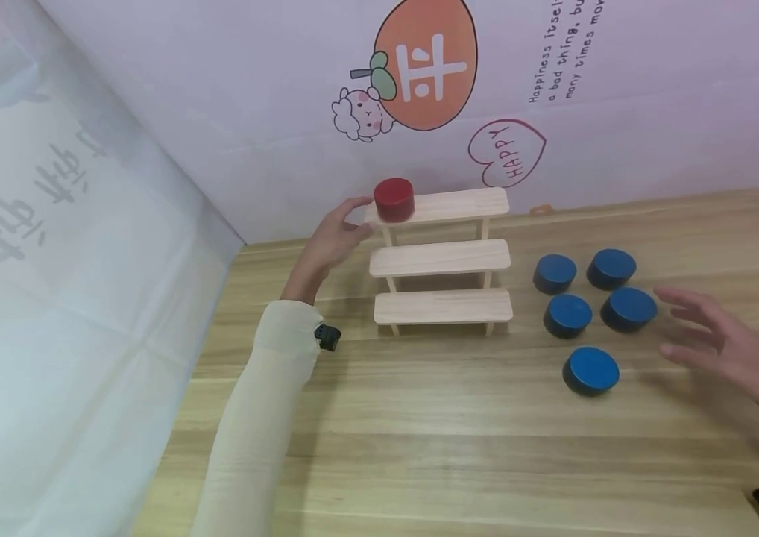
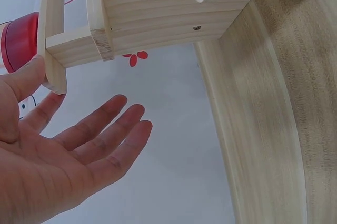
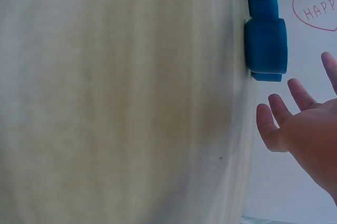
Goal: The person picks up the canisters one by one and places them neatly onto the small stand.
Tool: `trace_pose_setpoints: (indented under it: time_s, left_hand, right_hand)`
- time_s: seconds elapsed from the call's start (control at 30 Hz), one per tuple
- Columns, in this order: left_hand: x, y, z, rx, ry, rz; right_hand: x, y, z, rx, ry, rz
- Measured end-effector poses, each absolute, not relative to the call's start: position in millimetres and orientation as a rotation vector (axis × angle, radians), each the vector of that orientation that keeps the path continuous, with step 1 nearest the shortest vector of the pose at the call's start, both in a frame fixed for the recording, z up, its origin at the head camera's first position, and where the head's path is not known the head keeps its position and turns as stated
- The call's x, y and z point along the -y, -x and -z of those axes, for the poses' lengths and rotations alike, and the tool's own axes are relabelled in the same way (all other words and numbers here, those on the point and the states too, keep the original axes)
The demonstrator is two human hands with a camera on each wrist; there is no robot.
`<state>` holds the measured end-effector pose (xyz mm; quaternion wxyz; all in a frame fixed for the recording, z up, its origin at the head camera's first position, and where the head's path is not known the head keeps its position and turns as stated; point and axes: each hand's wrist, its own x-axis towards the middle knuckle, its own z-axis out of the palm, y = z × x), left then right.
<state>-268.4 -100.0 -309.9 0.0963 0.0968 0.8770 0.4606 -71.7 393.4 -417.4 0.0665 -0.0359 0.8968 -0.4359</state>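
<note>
My left hand (image 1: 335, 240) is at the left end of the top board of a three-tier wooden shelf rack (image 1: 443, 259). Thumb and index finger pinch the board's end from its two edges; the other fingers (image 2: 113, 150) spread out loosely below. Right beside the fingertips, a red round block (image 1: 394, 200) stands on that board. My right hand (image 1: 722, 347) hovers over the table at the right, fingers apart and holding nothing. Its fingertips are close to a blue round block (image 1: 629, 309), the nearest of several blue ones.
Other blue blocks (image 1: 567, 315) stand on the wooden table (image 1: 433, 447) right of the rack, one (image 1: 590, 371) set nearer the front. Behind the rack rises a printed white cloth (image 1: 285, 97); another cloth (image 1: 84, 298) hangs along the left side.
</note>
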Motion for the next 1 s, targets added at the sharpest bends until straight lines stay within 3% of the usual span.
trace_pose_setpoints:
  time_s: [1.0]
  left_hand:
    - [100.7, 268.2, 309.2, -2.602, -0.315, -1.356]
  right_hand:
    - [-383.4, 59.7, 432.9, -2.785, 0.347, 1.224]
